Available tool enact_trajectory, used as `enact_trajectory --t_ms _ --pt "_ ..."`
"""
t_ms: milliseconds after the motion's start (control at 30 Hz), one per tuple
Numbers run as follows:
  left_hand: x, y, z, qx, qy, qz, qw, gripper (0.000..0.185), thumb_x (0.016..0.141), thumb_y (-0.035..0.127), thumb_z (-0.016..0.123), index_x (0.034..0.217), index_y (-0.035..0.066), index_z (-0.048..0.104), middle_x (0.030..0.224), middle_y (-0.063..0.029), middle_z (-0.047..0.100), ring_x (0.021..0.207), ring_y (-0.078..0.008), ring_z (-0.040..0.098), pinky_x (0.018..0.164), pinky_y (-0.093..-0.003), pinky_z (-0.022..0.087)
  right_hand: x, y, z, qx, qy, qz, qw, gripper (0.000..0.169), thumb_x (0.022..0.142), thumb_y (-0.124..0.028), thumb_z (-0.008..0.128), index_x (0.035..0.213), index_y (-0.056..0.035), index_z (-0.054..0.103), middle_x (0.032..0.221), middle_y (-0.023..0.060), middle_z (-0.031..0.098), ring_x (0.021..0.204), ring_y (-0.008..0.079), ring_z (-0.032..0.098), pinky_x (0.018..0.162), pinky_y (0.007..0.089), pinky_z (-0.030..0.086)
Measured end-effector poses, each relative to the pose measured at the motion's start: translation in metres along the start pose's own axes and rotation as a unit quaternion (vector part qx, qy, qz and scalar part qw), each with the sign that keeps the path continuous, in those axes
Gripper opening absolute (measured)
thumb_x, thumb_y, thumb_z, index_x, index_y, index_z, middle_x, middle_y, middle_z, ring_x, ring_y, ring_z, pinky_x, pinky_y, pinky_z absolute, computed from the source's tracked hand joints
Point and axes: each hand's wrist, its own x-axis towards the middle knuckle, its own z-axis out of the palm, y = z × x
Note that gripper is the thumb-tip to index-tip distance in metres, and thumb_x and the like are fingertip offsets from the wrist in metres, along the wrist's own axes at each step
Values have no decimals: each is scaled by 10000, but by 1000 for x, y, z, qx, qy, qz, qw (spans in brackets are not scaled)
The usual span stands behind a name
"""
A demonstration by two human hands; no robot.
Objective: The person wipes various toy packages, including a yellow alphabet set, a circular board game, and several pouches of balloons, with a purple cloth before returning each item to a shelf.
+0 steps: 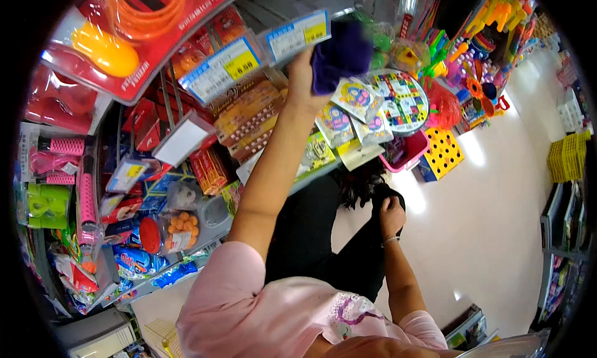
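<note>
My left hand (301, 80) reaches out over a shelf with a purple cloth (343, 55) in its grip; the cloth hides most of the fingers. Below the cloth lie several small clear packets with cartoon prints (357, 99). A round board-game tin (401, 101) with a coloured grid is just right of them. Under my left forearm are brown Chinese chess boxes (249, 111). My right hand (392, 216), a bracelet at its wrist, rests curled at my bent knee in black trousers (308, 223). Whether it holds anything is unclear.
Price tags on shelf hooks (224, 69) jut out close to my left arm. A red blister pack (140, 36) hangs nearer on the left. Low down stands a jar of orange balls (179, 232). A pink basket (406, 155) and a yellow dotted box (440, 153) are by the aisle floor (485, 204).
</note>
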Motion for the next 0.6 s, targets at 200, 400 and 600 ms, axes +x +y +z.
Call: enact_trajectory --t_ms 200,400,600 --pt "-181 -11 -15 117 -85 94 985 469 940 314 425 1293 5 422 1266 -95 527 1162 -268 509 1008 -390 385 -5 7 -5 40 18 38 998 286 884 -326 496 801 -75 607 688 179 618 640 379 593 553 453 447" --pt "-329 17 -68 -156 236 -114 952 542 952 456 237 1325 112 429 1355 -125 447 1254 -322 413 1046 -539 286 -6 2 13 358 -111 80 924 346 910 -297 514 735 -1 544 588 82 547 507 216 510 506 353 412" --pt "-389 28 -67 -3 90 33 995 936 690 127 769 1411 20 181 1379 -178 376 1249 -273 419 1065 -409 306 -23 -184 -15 408 -212 -115 881 304 840 -289 632 817 13 595 699 85 557 617 189 558 573 314 454"
